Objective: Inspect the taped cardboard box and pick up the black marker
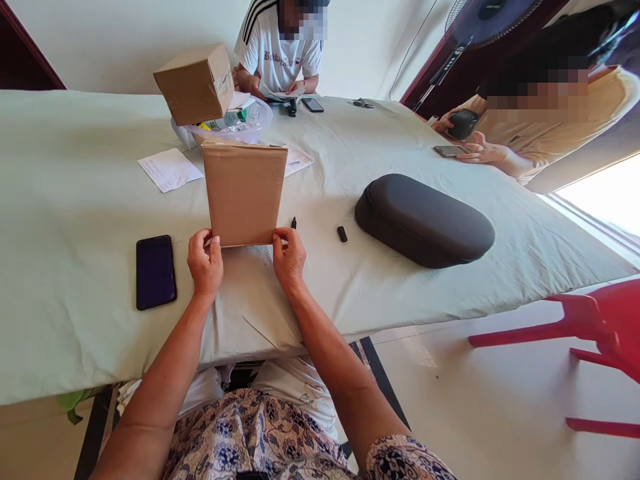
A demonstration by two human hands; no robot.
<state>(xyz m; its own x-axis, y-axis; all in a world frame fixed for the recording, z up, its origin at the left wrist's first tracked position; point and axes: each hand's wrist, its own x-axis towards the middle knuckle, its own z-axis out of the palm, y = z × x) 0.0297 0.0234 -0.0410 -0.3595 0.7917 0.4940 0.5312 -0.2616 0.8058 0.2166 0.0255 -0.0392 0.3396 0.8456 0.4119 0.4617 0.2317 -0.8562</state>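
Observation:
A flat brown cardboard box (246, 193) stands tilted up in front of me, its broad face toward the camera. My left hand (205, 265) pinches its lower left corner between thumb and fingers. At the lower right corner, my right hand (290, 257) grips it in the same way. Just beyond the right hand lies a black marker (294, 223), and its likely cap, a small black piece (342, 234), rests farther right. A dark phone (156, 272) lies to the left of my left hand. The box hides part of the papers behind it.
A large dark hard case (425, 220) sits on the right of the cloth-covered table (75, 267). Behind, a plastic basin (263, 123) holds bottles and a carton (195, 83). A white paper (170, 169) lies nearby. Two people sit across; a red chair (585, 320) stands right.

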